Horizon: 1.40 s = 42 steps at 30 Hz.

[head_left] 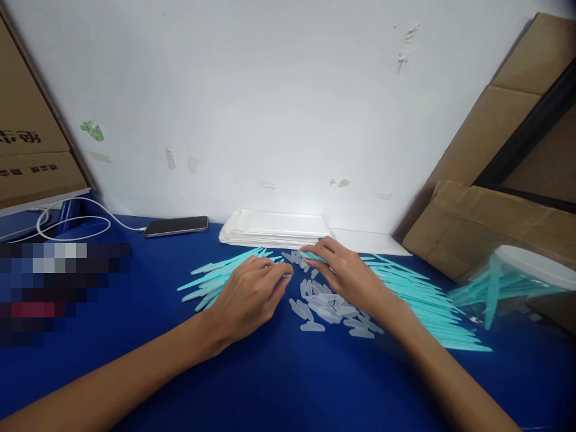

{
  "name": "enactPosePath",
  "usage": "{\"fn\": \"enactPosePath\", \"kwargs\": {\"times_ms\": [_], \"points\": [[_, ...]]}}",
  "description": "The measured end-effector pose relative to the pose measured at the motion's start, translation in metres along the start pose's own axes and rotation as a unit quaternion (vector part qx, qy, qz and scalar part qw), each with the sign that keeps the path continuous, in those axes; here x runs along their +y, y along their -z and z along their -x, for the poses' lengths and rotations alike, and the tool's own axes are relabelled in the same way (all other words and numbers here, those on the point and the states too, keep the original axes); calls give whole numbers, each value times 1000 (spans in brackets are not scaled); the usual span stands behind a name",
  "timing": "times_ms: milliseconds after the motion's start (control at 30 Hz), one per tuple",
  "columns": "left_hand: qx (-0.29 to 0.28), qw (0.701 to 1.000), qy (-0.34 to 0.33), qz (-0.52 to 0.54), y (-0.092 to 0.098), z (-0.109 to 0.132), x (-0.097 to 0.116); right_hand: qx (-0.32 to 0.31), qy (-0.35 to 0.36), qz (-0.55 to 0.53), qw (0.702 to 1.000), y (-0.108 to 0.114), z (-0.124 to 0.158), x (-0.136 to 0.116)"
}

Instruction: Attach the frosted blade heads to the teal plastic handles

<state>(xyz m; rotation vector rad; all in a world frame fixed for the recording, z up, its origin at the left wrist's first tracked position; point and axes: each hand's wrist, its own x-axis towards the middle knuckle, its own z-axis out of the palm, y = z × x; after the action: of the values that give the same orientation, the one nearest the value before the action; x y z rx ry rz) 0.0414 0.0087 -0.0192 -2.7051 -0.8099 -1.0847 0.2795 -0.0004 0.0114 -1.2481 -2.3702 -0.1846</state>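
My left hand [254, 294] is closed in a pinch, with the pale edge of a small translucent cap [287, 275] showing at its fingertips. Between the thumb and fingers of my right hand [348, 273] is a slim turquoise stick [311, 256], shaped like an eyebrow razor; much of it is hidden. Below and between the hands lies a loose heap of translucent caps [330, 306]. Partly behind my left hand, several turquoise sticks [207, 282] lie fanned out, some with pale ends. A larger row of turquoise sticks [427, 306] spreads beyond my right wrist.
White flat packets [279, 227] are stacked against the wall. A phone [176, 225] on a white cable lies left of them. At the right, a clear tub [517, 282] with a white lid holds more sticks. Cardboard boxes [454, 222] flank the blue table [288, 384].
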Motion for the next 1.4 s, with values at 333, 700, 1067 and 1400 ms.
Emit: {"fn": "enactPosePath", "kwargs": {"times_ms": [333, 700, 1067, 1400], "points": [[25, 989, 91, 112, -1, 0, 4, 13, 50, 10, 999, -9, 2, -6], [90, 945, 207, 238, 5, -7, 11, 2, 35, 11, 999, -8, 3, -7], [60, 906, 254, 334, 5, -7, 13, 5, 51, -6, 999, -9, 3, -14], [33, 904, 265, 333, 6, -8, 13, 12, 54, -38, 998, -12, 4, -10]]}}
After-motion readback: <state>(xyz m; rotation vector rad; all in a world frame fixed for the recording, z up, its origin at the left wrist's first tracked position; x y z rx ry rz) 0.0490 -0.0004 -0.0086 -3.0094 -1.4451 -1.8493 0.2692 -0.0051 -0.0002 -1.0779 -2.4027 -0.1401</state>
